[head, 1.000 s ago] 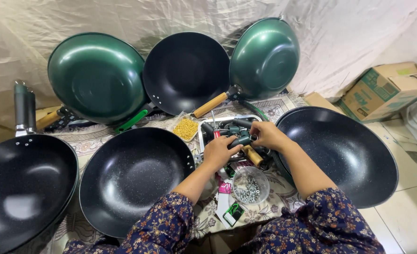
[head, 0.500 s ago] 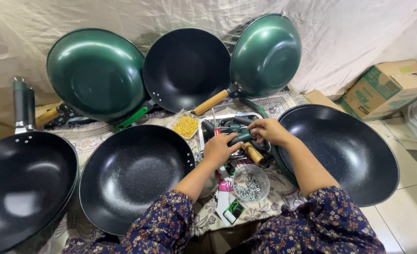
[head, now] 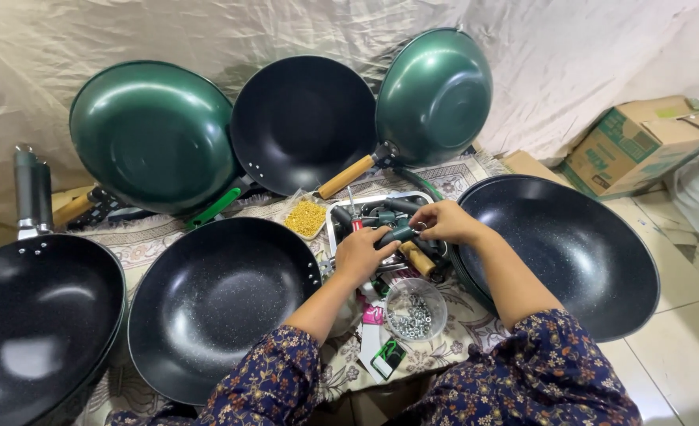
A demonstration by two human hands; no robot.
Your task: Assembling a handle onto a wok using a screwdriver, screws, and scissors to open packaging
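green woks [head: 154, 134], black pans [head: 217, 304], cardboard box [head: 637, 146], patterned mat [head: 152, 241]

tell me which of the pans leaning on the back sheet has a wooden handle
The green pan on the right: its light wooden handle points down-left toward the tray. The left green pan has a green handle instead.

Green woks [head: 154, 134], black speckled pans [head: 221, 300], navy floral sleeves [head: 554, 371], yellow-filled bag [head: 306, 218], beige backdrop [head: 168, 39].

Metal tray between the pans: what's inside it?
The metal tray holds dark pan handles, one with a wooden end. The left hand and right hand grip a green handle and cover the middle, so the rest is hidden.
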